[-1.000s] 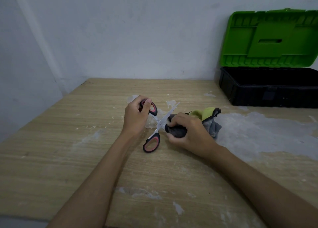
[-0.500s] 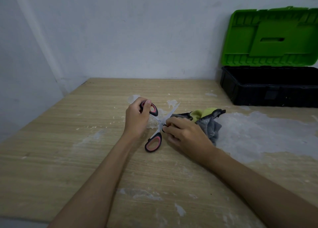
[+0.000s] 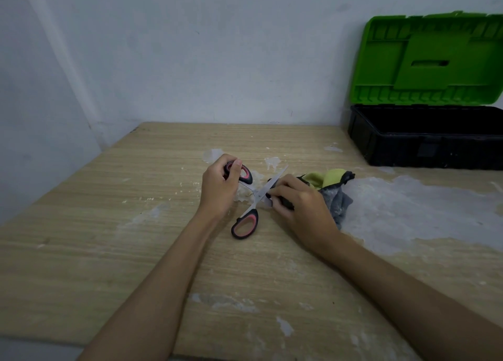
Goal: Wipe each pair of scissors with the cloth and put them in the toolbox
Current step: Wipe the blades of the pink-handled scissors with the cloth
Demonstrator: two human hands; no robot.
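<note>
Change over the last second, small: right hand (image 3: 302, 205) slid with the cloth (image 3: 333, 194) from out along one blade back toward the pivot of the scissors (image 3: 251, 197). Judged a wiping stroke mid-way, so cleaning of this pair not yet finished and nothing yet placed in the toolbox (image 3: 427, 134).

From left to right. Pale wall meeting the left edge of the wooden table (image 3: 95, 238), surface smeared with white residue. Left hand (image 3: 219, 189) just left of centre, grip wrapped round the upper black-and-pink handle, thumb laid across the loop. Scissors spread wide in an X, lower handle resting free on the table, one blade tip pointing up and right. Right hand immediately right of the pivot, grip pinched on a dark fold of cloth pressed against the other blade (blade itself mostly hidden beneath the fingers). Remainder of the cloth, grey and yellow-green, bunched on the table behind that hand. Further right, a large whitish patch (image 3: 408, 211) on the wood. At the far right against the wall, toolbox well apart from the hands, black tray open, green lid (image 3: 427, 58) upright.

Path to the toolbox unobstructed. No second pair of scissors in view.
</note>
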